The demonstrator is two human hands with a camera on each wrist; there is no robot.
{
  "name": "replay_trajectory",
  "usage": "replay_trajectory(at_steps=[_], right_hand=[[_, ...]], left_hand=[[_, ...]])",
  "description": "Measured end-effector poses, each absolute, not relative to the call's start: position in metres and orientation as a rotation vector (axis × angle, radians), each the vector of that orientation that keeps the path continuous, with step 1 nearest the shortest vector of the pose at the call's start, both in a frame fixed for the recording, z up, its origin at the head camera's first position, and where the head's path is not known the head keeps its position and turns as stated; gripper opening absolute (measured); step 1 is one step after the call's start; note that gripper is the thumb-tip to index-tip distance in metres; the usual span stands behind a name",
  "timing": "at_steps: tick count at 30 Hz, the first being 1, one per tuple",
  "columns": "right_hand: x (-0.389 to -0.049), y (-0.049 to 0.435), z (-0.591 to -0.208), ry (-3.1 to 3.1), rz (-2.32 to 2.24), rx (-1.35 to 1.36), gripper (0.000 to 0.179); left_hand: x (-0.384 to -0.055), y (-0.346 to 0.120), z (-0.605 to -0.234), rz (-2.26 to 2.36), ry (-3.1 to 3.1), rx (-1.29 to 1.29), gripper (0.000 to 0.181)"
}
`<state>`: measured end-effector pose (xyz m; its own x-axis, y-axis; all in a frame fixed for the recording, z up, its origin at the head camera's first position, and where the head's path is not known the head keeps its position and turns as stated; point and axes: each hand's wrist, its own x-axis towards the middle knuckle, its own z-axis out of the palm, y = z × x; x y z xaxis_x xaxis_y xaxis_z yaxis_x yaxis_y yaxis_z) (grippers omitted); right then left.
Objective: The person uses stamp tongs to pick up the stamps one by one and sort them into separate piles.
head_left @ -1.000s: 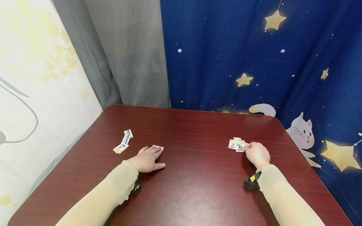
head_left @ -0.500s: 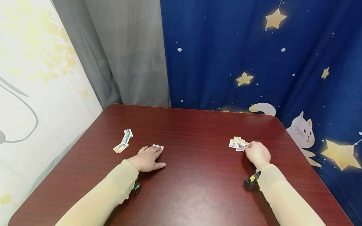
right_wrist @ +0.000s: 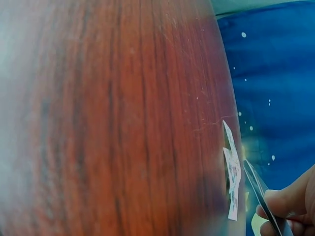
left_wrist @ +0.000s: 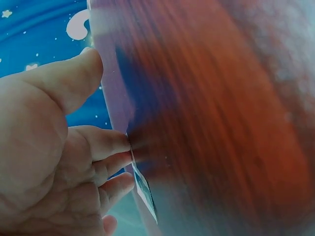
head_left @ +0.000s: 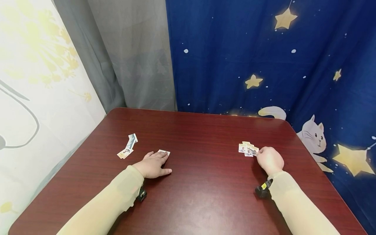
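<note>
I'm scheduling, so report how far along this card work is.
Looks done: the left card group and right card group, lying on the table. In hand: the right hand pinches at least one card; the left hand rests on a partly covered card. Probably left: adding these to a group.

Small printed cards [head_left: 243, 148], white with orange and grey pictures, lie overlapping in an untidy cluster at the right. A thin greyish piece [right_wrist: 257, 182], seen nearly edge-on, slants beside them. Left of centre lies a white-edged card [head_left: 163, 151], mostly covered.
</note>
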<state>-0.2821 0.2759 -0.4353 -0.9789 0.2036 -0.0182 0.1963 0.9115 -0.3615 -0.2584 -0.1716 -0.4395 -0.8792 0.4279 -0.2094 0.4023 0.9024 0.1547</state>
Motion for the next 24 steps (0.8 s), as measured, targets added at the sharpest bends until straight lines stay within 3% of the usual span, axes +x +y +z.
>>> replay_trajectory(at_steps=[9,24], right_hand=[[-0.279,0.271,-0.434,-3.007,0.573,-0.288,0.031],[-0.273,0.213,-0.441,-2.949,0.658,-0.008,0.014]], left_hand=[[-0.257,-0.169,-0.439,0.146,2.824,0.628,0.075],[-0.251,-0.144,-0.437,0.165,2.775,0.701,0.075]])
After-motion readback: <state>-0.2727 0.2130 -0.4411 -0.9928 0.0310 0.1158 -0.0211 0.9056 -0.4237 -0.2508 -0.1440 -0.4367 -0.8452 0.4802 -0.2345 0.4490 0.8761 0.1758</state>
